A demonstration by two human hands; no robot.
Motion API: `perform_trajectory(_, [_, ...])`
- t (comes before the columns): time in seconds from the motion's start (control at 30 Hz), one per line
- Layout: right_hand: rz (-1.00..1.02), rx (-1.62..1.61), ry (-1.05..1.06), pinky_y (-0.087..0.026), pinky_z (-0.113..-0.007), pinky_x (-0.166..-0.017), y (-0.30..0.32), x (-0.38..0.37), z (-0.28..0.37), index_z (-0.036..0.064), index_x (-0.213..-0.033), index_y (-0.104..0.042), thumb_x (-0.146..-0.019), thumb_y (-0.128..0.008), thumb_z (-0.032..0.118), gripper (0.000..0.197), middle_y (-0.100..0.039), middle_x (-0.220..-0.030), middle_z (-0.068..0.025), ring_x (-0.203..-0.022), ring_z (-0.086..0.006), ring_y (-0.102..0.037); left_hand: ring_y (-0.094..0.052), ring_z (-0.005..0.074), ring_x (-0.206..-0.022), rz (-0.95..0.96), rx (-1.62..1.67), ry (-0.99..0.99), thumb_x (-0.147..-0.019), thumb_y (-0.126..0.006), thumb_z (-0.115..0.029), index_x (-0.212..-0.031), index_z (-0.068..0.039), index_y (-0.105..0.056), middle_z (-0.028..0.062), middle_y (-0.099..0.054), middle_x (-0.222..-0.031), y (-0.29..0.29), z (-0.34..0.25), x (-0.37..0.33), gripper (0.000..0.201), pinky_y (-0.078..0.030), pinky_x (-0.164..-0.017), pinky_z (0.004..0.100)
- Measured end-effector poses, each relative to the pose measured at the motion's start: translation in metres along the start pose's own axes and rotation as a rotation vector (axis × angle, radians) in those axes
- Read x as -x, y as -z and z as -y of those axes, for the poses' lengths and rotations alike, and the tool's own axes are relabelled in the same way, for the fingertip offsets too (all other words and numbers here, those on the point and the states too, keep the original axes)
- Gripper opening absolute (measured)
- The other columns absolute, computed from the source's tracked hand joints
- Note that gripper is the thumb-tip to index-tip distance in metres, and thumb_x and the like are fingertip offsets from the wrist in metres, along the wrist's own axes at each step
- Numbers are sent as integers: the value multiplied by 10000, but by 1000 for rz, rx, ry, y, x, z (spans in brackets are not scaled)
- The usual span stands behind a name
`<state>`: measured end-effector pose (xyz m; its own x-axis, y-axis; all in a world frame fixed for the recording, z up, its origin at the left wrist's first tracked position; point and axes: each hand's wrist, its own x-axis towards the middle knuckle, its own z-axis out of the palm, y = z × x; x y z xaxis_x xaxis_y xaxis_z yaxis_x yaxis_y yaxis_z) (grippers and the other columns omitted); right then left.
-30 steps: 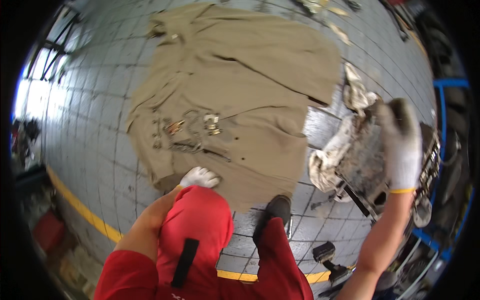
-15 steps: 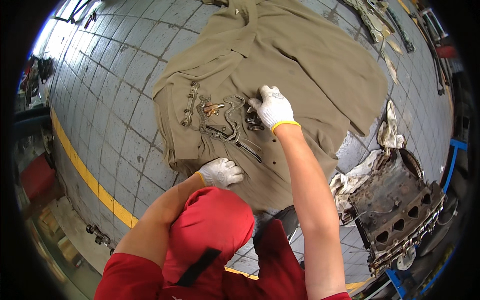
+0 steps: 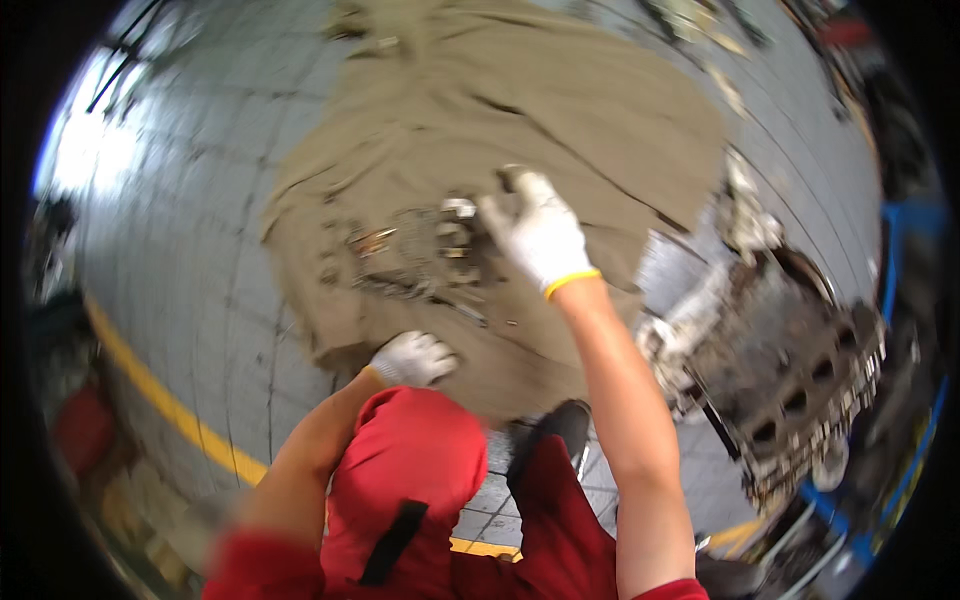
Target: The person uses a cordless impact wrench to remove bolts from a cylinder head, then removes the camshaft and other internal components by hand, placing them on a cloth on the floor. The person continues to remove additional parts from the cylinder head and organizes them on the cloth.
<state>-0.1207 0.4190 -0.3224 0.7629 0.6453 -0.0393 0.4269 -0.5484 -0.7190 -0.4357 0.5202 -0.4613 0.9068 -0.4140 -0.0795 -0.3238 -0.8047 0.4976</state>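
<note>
Metal parts point(image 3: 454, 236) just beside right hand point(image 3: 545, 235), its fingers parted; chain point(image 3: 390, 288) leftward; left hand point(image 3: 415, 357), grip indeterminable, near cloth's near edge point(image 3: 480, 405).

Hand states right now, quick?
Left hand: on the cloth, open or closed can't be told.
Right hand: open, beside metal parts, nothing visibly held.

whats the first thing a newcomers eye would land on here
A khaki cloth spread over the tiled floor fills the middle, with small metal parts on it. The white-gloved right hand is just right of those parts, thumb and fingers apart, while the gloved left hand lies on the cloth's near side. A grimy engine with dark openings sits at right.
</note>
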Motion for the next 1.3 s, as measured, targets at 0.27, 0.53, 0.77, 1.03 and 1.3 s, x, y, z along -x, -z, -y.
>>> perform_trajectory(0.27, [-227,-740,-425,-580,-311,-759,205,217,41,-35,-1520,-610,-1144,-744,252,492,-778,-1074,-117,-799,-169,-700,-659,317,-963,-250,-138,-11,-791,-821,-304,-992,-200,-733,39,-691,-1038,-56,11,2,243,-502,-856,515])
perform_trajectory(0.53, [-999,-1217,-732,-639,-345,-636,214,418,0,-112,-1669,-411,-1081,-673,747,1074,-758,-1305,-247,-835,-243,-768,-703,382,-868,-43,-195,22,-747,-845,-249,-933,-174,-748,107,-717,-918,-40,37,11,223,-541,-725,567])
perform_trajectory(0.77, [-991,-1352,-619,-662,-430,-765,271,428,-32,-62,-1621,-504,-1077,-665,765,1003,-736,-1368,-271,-1006,-316,-777,-725,485,-1212,369,22,422,-1060,-703,-347,-1359,-83,-731,279,-736,-1303,34,-1,-14,400,-600,-1016,545])
perform_trajectory(1.03, [-716,-1389,-761,-641,-468,-759,306,428,-47,20,-1570,-615,-984,-632,918,1072,-786,-1267,-267,-959,-338,-778,-736,266,-1092,-138,320,542,-1130,-663,-128,-1280,4,-725,168,-777,-1161,169,-109,-73,210,-577,-1012,409])
perform_trajectory(1.3, [-816,-1365,-701,-639,-422,-674,293,422,-60,46,-1491,-646,-1067,-644,778,846,-748,-1045,-172,-845,-302,-778,-609,107,-854,-179,438,179,-1182,-657,-222,-1288,-28,-716,39,-709,-1070,225,-241,-285,229,-528,-767,293])
